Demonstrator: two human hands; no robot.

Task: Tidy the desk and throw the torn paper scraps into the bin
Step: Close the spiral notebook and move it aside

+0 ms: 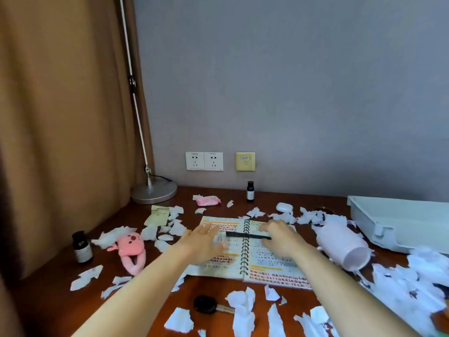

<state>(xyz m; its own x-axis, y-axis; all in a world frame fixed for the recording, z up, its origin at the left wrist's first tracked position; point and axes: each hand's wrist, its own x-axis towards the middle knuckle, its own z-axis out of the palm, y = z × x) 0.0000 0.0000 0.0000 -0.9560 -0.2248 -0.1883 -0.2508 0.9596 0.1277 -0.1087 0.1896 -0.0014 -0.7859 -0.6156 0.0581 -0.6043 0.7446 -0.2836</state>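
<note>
An open spiral notebook (267, 266) with handwritten pages lies in the middle of the brown desk (48, 300). A black pen (243, 235) lies across its rings. My left hand (202, 242) hovers over the left page with fingers straight, blurred. My right hand (279, 237) is over the right page, fingers curled down at the pen's right end; whether it grips the pen is unclear. White torn paper scraps (243, 310) are scattered all over the desk, with a thick heap (408, 285) at the right.
A pink plush toy (130, 249), two dark bottles (82, 248) (250, 191), a lamp base (154, 190), a pink packet (208, 200), a white earbud case (284, 207), a tipped white cup (342, 246), a black key (206, 304) and a pale tray (401, 222) are on the desk.
</note>
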